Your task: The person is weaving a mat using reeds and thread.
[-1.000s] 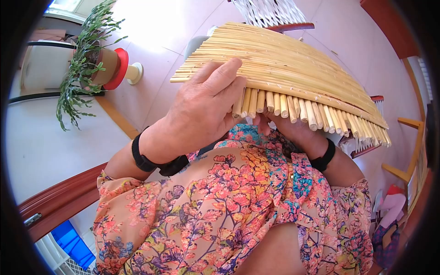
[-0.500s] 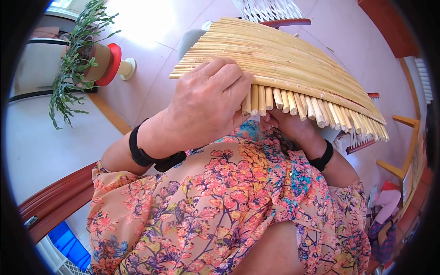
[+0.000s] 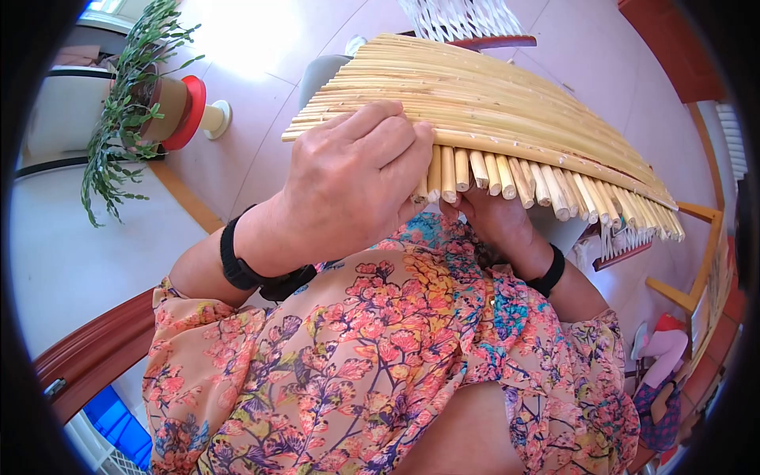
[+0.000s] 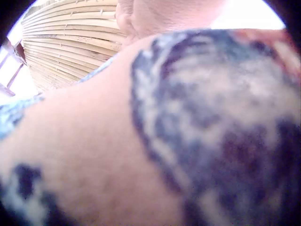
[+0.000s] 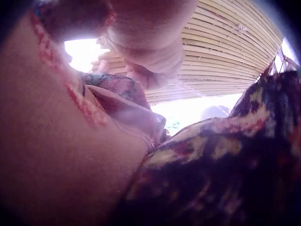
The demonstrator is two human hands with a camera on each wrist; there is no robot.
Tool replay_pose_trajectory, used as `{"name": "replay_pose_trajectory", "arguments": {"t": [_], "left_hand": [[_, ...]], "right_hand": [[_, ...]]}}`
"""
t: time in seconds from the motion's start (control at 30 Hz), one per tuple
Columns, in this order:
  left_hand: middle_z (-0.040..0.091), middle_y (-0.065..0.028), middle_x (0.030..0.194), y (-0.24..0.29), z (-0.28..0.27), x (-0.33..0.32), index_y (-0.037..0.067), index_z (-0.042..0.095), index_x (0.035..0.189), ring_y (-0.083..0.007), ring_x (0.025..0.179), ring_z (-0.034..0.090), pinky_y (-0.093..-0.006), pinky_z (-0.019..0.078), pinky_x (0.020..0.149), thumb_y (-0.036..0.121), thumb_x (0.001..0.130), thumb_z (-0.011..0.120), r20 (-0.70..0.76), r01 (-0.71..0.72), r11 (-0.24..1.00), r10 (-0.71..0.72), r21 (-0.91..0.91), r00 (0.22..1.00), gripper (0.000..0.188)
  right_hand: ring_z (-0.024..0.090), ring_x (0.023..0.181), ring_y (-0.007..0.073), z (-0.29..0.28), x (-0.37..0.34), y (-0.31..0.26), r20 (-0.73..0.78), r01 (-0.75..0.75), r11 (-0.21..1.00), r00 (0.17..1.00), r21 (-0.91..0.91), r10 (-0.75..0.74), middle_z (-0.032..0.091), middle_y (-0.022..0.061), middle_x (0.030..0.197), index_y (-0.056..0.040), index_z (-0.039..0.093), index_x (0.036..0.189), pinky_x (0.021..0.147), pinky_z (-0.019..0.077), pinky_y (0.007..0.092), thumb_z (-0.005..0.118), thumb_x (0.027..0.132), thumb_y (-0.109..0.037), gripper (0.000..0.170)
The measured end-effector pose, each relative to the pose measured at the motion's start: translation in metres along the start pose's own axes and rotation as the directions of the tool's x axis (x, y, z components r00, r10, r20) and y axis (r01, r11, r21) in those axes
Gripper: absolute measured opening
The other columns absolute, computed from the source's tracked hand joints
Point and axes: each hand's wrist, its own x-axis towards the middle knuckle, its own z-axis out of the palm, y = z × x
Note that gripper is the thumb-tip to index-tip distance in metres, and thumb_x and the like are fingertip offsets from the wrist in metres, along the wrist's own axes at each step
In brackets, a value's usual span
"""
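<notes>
A fan-shaped panel of pale stalks (image 3: 491, 95) is held up in front of the chest, cut stalk ends facing the body. On its near left edge the left hand (image 3: 340, 186) grips with curled fingers. Below the row of cut ends is the right hand (image 3: 503, 226), its fingertips partly hidden by the stalks. The right wrist view shows this hand (image 5: 150, 40) curled beside the panel (image 5: 221, 52), with a thin pale thread (image 5: 195, 90) running from its fingers. In the left wrist view, part of the left hand (image 4: 164, 19) touches the panel (image 4: 70, 40).
Left of the hands are a potted plant (image 3: 127, 111) and a white surface (image 3: 87, 253). Beyond the panel stands a seat with white webbing (image 3: 467, 20). A wooden frame (image 3: 704, 261) and a person's leg (image 3: 665, 348) are at the right.
The left hand's raised fingers have curled down onto the panel's edge. The right hand's fingers show slightly more below the stalks, and the floor items have shifted a little in view.
</notes>
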Motion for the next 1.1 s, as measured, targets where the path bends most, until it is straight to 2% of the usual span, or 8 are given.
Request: {"name": "replay_pose_trajectory", "arguments": {"t": [0.03, 0.17, 0.23, 0.37, 0.43, 0.5, 0.6, 1.1], "left_hand": [[0.060, -0.0095, 0.083, 0.000, 0.000, 0.001, -0.002, 0.061, 0.095, -0.0267, 0.082, 0.063, -0.0330, 0.0519, 0.065, 0.025, 0.066, 0.070, -0.007, -0.010, 1.000, 0.010, 0.000, 1.000, 0.040], [0.060, -0.0094, 0.082, 0.001, -0.002, 0.004, -0.002, 0.061, 0.094, -0.0268, 0.081, 0.063, -0.0332, 0.0520, 0.064, 0.024, 0.067, 0.069, -0.020, -0.025, 1.000, 0.025, 0.013, 0.999, 0.038], [0.060, -0.0092, 0.082, 0.001, -0.003, 0.005, -0.002, 0.061, 0.094, -0.0266, 0.081, 0.063, -0.0331, 0.0520, 0.064, 0.025, 0.068, 0.069, -0.035, -0.013, 1.000, 0.013, 0.002, 0.999, 0.038], [0.061, -0.0094, 0.082, -0.003, -0.009, 0.012, -0.001, 0.062, 0.094, -0.0262, 0.082, 0.063, -0.0325, 0.0519, 0.065, 0.024, 0.068, 0.069, -0.010, 0.014, 1.000, -0.014, -0.004, 1.000, 0.036], [0.062, -0.0106, 0.084, -0.010, -0.015, 0.026, 0.002, 0.063, 0.093, -0.0270, 0.081, 0.063, -0.0317, 0.0518, 0.067, 0.022, 0.066, 0.071, 0.051, 0.049, 0.998, -0.051, 0.026, 0.997, 0.035], [0.062, -0.0097, 0.079, -0.019, -0.015, 0.042, 0.004, 0.063, 0.091, -0.0253, 0.073, 0.062, -0.0311, 0.0505, 0.062, 0.020, 0.066, 0.072, 0.012, 0.029, 0.999, -0.029, 0.018, 1.000, 0.030], [0.058, -0.0055, 0.065, -0.036, -0.015, 0.064, 0.006, 0.065, 0.087, -0.0205, 0.058, 0.057, -0.0307, 0.0445, 0.053, 0.021, 0.074, 0.071, -0.072, -0.011, 0.999, 0.014, 0.043, 0.997, 0.022], [0.060, -0.0056, 0.066, -0.039, -0.016, 0.053, 0.005, 0.066, 0.085, -0.0208, 0.059, 0.057, -0.0301, 0.0445, 0.053, 0.018, 0.073, 0.070, -0.106, 0.112, 0.994, -0.110, 0.019, 0.988, 0.018]], "right_hand": [[0.048, 0.061, 0.0083, 0.000, 0.000, -0.002, 0.024, -0.109, 0.974, 0.994, 0.199, 0.107, 0.051, -0.0005, 0.070, -0.0082, 0.052, 0.086, 0.055, 0.0422, 0.0231, 0.049, 0.091, -0.017, 0.011], [0.047, 0.060, 0.0075, 0.004, 0.002, -0.003, -0.033, -0.039, 0.977, 0.998, 0.209, 0.047, 0.050, -0.0003, 0.068, -0.0060, 0.050, 0.085, 0.048, 0.0391, 0.0219, 0.049, 0.092, -0.016, 0.012], [0.046, 0.056, 0.0076, 0.008, 0.004, -0.005, -0.045, -0.157, 0.743, 0.969, 0.650, 0.244, 0.049, 0.0002, 0.066, -0.0055, 0.050, 0.084, 0.045, 0.0362, 0.0216, 0.049, 0.093, -0.017, 0.014], [0.045, 0.056, 0.0103, -0.009, 0.013, -0.016, 0.095, -0.283, 0.644, 0.946, 0.710, 0.311, 0.046, 0.0029, 0.065, -0.0063, 0.051, 0.096, 0.050, 0.0398, 0.0236, 0.049, 0.093, -0.017, 0.011], [0.040, 0.049, 0.0081, -0.017, 0.022, -0.023, 0.015, -0.273, 0.745, 0.943, 0.608, 0.333, 0.047, 0.0028, 0.063, -0.0052, 0.051, 0.094, 0.048, 0.0393, 0.0219, 0.048, 0.094, -0.016, 0.011], [0.041, 0.046, 0.0056, -0.023, 0.035, -0.026, -0.043, -0.178, 0.688, 0.956, 0.704, 0.292, 0.048, -0.0001, 0.059, -0.0048, 0.056, 0.092, 0.043, 0.0329, 0.0200, 0.050, 0.093, -0.019, 0.015], [0.040, 0.046, 0.0047, -0.039, 0.052, -0.032, -0.093, -0.163, 0.694, 0.944, 0.701, 0.316, 0.049, 0.0001, 0.060, -0.0037, 0.055, 0.095, 0.044, 0.0344, 0.0192, 0.049, 0.093, -0.015, 0.013], [0.038, 0.048, 0.0046, -0.005, 0.066, -0.031, -0.325, 0.102, 0.642, 0.915, 0.760, 0.240, 0.045, -0.0007, 0.059, -0.0009, 0.054, 0.089, 0.042, 0.0336, 0.0196, 0.050, 0.091, -0.008, 0.008]]}}
